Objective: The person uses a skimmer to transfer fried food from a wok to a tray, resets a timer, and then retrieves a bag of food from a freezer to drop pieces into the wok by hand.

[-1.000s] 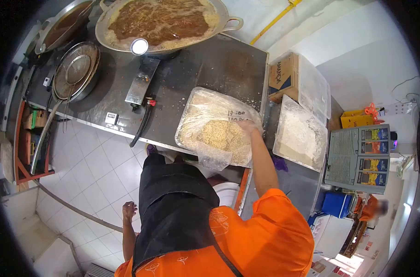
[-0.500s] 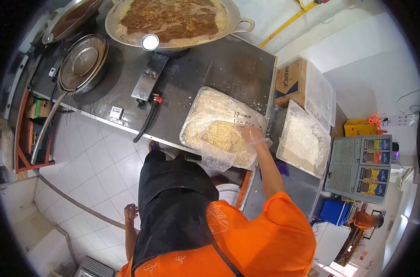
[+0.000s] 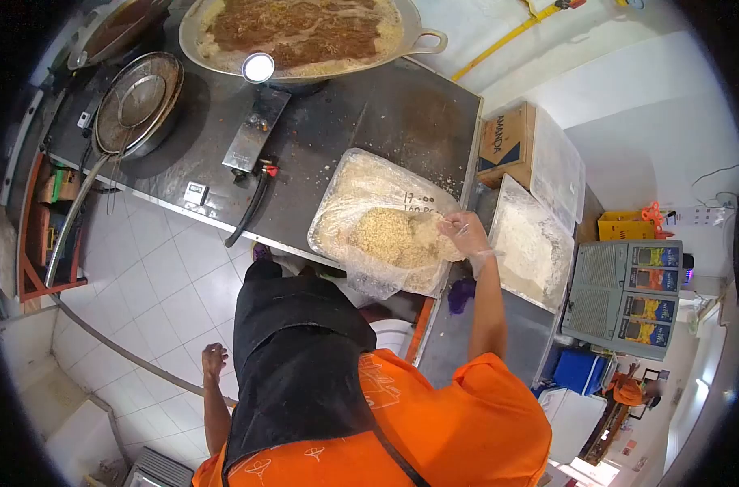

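Right hand (image 3: 464,233), gloved, pinching crumbs at the right edge of the plastic-lined crumb tray (image 3: 361,191) on the worktop (image 3: 345,122). Left hand (image 3: 214,358) loosely curled, hanging empty. Best lifted low over the tray, avoiding spills.

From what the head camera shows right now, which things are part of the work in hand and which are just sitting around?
In hand:
right hand in a clear glove, at the edge of the plastic-lined tray of pale crumbs
rectangular tray of white flour beside it

Lying about:
large wok of brown frying food
round wire strainer
cardboard box
left hand, hanging free
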